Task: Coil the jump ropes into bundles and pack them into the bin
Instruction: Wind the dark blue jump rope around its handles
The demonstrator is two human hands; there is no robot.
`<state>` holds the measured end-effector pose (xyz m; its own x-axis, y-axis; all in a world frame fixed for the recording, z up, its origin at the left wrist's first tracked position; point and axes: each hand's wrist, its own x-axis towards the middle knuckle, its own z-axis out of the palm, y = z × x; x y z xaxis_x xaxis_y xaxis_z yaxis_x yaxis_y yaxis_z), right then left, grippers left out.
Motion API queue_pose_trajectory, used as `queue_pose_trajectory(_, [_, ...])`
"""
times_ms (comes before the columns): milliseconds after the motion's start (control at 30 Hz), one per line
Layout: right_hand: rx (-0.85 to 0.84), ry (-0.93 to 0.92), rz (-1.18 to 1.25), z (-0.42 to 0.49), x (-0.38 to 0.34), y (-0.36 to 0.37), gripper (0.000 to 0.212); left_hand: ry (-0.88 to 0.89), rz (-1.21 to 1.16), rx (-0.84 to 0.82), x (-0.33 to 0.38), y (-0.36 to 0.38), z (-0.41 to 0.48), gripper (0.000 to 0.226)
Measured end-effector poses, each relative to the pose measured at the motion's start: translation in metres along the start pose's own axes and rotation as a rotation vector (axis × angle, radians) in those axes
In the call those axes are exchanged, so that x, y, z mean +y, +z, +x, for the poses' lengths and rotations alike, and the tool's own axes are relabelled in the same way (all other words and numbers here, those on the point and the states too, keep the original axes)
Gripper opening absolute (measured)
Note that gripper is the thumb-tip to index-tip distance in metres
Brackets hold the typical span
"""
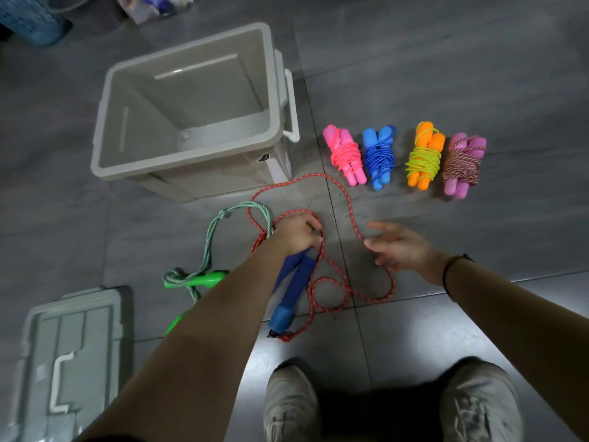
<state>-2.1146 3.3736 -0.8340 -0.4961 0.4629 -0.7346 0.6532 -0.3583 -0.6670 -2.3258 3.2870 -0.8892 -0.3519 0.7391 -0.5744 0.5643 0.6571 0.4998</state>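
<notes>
Left hand (pixel 296 232) grips handles (pixel 294 282) over grey tiles (pixel 446 74).

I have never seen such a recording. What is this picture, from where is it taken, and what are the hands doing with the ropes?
No machine is here. A person wears a wide-angle camera on the head, so the single picture looks down on their own arms and shoes and the grey tiled floor. The left hand grips a red speckled jump rope by its blue foam handles; the cord lies in loose loops. The right hand is open, its fingers beside that cord. Ahead stands an open beige plastic bin, nothing in it; its beige lid lies at lower left. Right of the bin lie four coiled bundles: pink, blue, orange with yellow cord, pink with striped cord. A loose green-handled rope lies left of the arm.
</notes>
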Motion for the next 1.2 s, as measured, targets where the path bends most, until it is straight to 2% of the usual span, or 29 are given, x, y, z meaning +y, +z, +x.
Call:
queue_pose_trajectory(67, [-0.016,0.007,-0.011,0.002,0.004,0.008,0.048,-0.032,-0.046,0.07,-0.002,0.002,-0.011,0.027])
queue_pose_trajectory(167, [-0.048,0.019,-0.023,0.002,0.009,0.017,0.048,-0.071,0.133,0.162,-0.011,0.017,-0.043,0.046])
queue_pose_trajectory(267, [-0.092,0.026,-0.042,0.0,0.011,0.019,0.049,-0.036,0.222,0.254,-0.023,0.041,-0.077,0.069])
queue_pose_trajectory(333, [-0.098,0.027,-0.053,-0.002,0.009,0.019,0.048,-0.024,0.324,0.23,-0.031,0.056,-0.092,0.085])
queue_pose_trajectory(433, [-0.087,0.031,-0.064,-0.006,0.006,0.019,0.047,-0.052,0.377,0.213,-0.029,0.06,-0.098,0.092])
queue_pose_trajectory(533, [-0.064,0.034,-0.063,-0.014,-0.001,0.017,0.047,-0.034,0.256,0.264,-0.009,0.04,-0.094,0.091])
queue_pose_trajectory(633, [-0.048,0.023,-0.066,-0.031,-0.016,0.014,0.049,0.002,0.013,0.339,0.016,0.007,-0.089,0.092])
queue_pose_trajectory(733, [-0.027,-0.011,-0.038,-0.058,-0.047,0.009,0.047,0.048,0.051,0.415,0.056,-0.034,-0.094,0.065])
queue_pose_trajectory(800, [-0.041,-0.026,0.015,-0.082,-0.071,0.003,0.047,0.091,0.055,0.457,0.082,-0.062,-0.105,0.055])
queue_pose_trajectory(967, [-0.188,-0.129,0.201,-0.161,-0.139,0.0,0.058,0.248,-0.211,0.569,0.147,-0.127,-0.15,0.056])
queue_pose_trajectory(1033, [-0.225,-0.224,0.247,-0.199,-0.17,0.005,0.052,0.291,-0.301,0.618,0.174,-0.153,-0.182,0.061])
queue_pose_trajectory(1133, [-0.197,-0.345,0.366,-0.256,-0.216,0.01,0.044,0.414,-0.486,0.642,0.204,-0.183,-0.229,0.072])
queue_pose_trajectory(1200, [-0.156,-0.395,0.41,-0.289,-0.239,0.009,0.056,0.504,-0.647,0.623,0.22,-0.203,-0.266,0.076])
